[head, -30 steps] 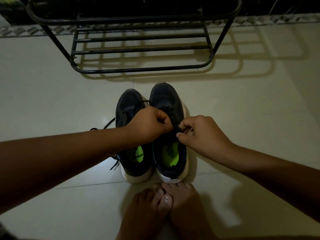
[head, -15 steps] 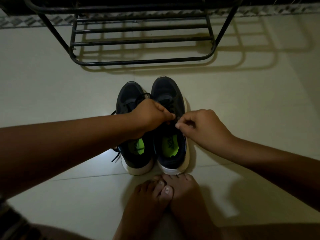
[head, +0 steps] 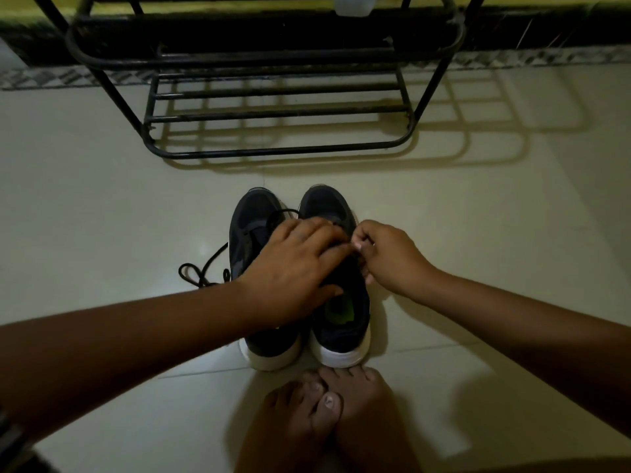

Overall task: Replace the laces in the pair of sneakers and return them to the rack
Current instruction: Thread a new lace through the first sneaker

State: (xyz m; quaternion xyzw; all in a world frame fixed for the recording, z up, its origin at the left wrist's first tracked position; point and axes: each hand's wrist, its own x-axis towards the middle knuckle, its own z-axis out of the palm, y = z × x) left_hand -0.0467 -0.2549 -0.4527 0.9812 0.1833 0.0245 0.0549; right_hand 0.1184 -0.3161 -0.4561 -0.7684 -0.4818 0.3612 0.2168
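Soft, limp lace (head: 201, 271) beside the right sneaker (head: 341, 302) is best pinched near its tip; right hand (head: 389, 257) pinches lace, left hand (head: 293, 268) lies spread

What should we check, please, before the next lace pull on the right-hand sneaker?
1. Right hand pinching the black lace: cannot tell, lace hidden at the fingertips.
2. Left hand steadying the right-hand dark white-soled sneaker: ok, resting on it.
3. Left-hand dark sneaker upright alongside: ok.
4. Loose black lace tidy: not ok, trailing on the floor.
5. Black metal shoe rack bottom shelf free: ok.
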